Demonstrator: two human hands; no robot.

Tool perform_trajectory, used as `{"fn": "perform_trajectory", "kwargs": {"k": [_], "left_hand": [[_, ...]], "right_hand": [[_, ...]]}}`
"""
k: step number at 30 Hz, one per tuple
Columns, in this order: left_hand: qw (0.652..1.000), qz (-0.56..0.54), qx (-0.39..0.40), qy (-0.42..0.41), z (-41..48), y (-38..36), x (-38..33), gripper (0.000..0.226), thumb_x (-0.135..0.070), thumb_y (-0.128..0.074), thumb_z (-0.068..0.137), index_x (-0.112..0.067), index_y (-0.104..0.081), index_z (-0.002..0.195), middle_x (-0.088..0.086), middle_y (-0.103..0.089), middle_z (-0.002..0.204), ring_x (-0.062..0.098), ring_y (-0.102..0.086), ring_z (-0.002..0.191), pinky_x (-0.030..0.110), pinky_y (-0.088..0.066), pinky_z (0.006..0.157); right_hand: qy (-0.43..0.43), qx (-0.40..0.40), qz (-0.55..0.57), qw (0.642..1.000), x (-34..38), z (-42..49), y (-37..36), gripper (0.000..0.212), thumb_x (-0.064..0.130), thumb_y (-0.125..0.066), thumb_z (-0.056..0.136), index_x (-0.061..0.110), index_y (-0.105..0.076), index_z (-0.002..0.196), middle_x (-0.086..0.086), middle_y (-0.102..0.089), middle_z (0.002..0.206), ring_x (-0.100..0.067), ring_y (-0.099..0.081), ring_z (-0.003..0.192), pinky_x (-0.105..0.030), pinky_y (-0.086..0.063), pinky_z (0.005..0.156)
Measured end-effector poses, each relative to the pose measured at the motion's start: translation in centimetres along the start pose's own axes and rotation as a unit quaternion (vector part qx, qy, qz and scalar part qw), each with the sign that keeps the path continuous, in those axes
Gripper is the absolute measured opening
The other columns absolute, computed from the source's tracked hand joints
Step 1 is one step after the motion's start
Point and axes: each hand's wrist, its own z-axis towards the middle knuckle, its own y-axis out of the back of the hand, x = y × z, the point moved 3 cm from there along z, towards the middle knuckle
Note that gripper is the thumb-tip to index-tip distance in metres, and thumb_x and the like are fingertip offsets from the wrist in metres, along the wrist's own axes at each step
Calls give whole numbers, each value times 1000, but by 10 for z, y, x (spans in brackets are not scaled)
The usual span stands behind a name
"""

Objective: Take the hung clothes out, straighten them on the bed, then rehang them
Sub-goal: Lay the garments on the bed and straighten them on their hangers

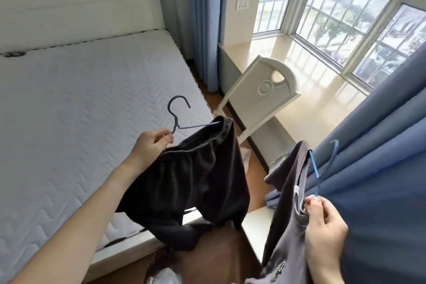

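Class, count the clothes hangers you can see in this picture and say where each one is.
2. A dark hanger in the left hand, carrying black shorts; a blue hanger in the right hand, carrying a grey garment. None lie on the bed.

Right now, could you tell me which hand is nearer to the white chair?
Left, I'd judge. The left hand holds its hanger just below-left of the white chair; the right hand is lower, by the curtain.

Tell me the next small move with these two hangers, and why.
Probably lower the black elastic-waist shorts onto the white quilted mattress. The left hand holds their dark hanger above it, and the mattress looks bare.
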Motion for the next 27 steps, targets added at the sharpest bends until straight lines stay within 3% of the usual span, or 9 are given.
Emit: {"fn": "perform_trajectory", "kwargs": {"k": [6,12,15,19,21,24,27], "left_hand": [[998,-52,9,20,86,41,85,19,-29,-51,83,-16,-59,71,-7,-39,44,7,-34,47,31,-32,58],[993,-92,37,61,206,70,199,24,-23,-52,87,-11,-58,67,-9,-40,43,5,-36,44,25,-31,54],[993,-83,34,81,272,73,270,28,-10,-53,93,-13,-58,66,-9,-39,42,5,-34,43,18,-28,47],[995,-28,22,91,349,48,375,25,-11,-55,93,-9,-62,69,-9,-45,44,5,-42,46,20,-33,53],[997,11,26,77,377,21,428,23,-18,-54,92,-12,-63,71,-6,-57,56,5,-52,56,28,-41,62],[994,70,36,77,405,-27,501,24,-27,-48,91,-15,-58,72,4,-63,67,23,-58,68,39,-47,67],[990,89,6,110,425,-65,568,25,-23,-47,93,-8,-60,79,11,-64,73,33,-57,73,41,-45,66]], "right_hand": [[-14,-29,-19,999,21,-1,-114,25,8,-48,99,13,-63,80,25,-66,67,8,-57,62,-6,-42,61],[-57,-90,-63,992,18,1,-263,26,19,-50,99,16,-63,77,-2,-64,70,-8,-56,67,-9,-40,61],[-80,-120,-42,989,3,3,-347,20,9,-52,97,8,-64,82,21,-65,64,8,-57,61,-1,-39,61],[-75,-163,-17,984,-53,4,-463,32,9,-55,94,26,-67,69,13,-69,66,3,-60,60,-2,-41,59],[-86,-157,-2,984,-91,4,-521,36,6,-53,94,24,-64,66,18,-67,62,5,-59,55,-2,-41,56],[-90,-134,12,987,-151,7,-600,31,3,-50,96,17,-59,69,14,-64,58,2,-55,51,-3,-39,53],[-92,-74,15,993,-216,10,-669,23,20,-50,96,20,-58,75,5,-54,57,-5,-47,53,-17,-40,56]]}}
